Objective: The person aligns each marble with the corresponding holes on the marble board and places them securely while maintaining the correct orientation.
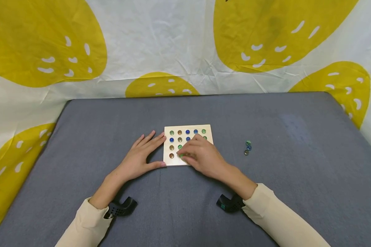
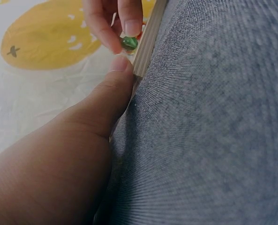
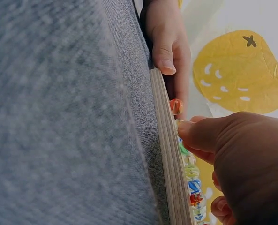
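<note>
A small square wooden board (image 1: pixel 208 130) lies mid-table, its holes filled with several green, blue and brown glass marbles (image 1: pixel 179 132). My left hand (image 1: pixel 141 154) lies flat against the board's left edge, fingers straight, thumb (image 2: pixel 111 89) along the near edge (image 2: pixel 148 40). My right hand (image 1: pixel 201 156) hovers over the board's lower middle and pinches a green marble (image 2: pixel 129 43) between thumb and fingertips, just above the wood. In the right wrist view the board's edge (image 3: pixel 169 154) runs upward with marbles (image 3: pixel 193 185) beside it.
Three loose marbles (image 1: pixel 247 148) lie on the grey cloth (image 1: pixel 296 154) to the right of the board. A white sheet with yellow blobs (image 1: pixel 160 51) backs and flanks the table. Black wrist mounts (image 1: pixel 123 207) rest near both cuffs.
</note>
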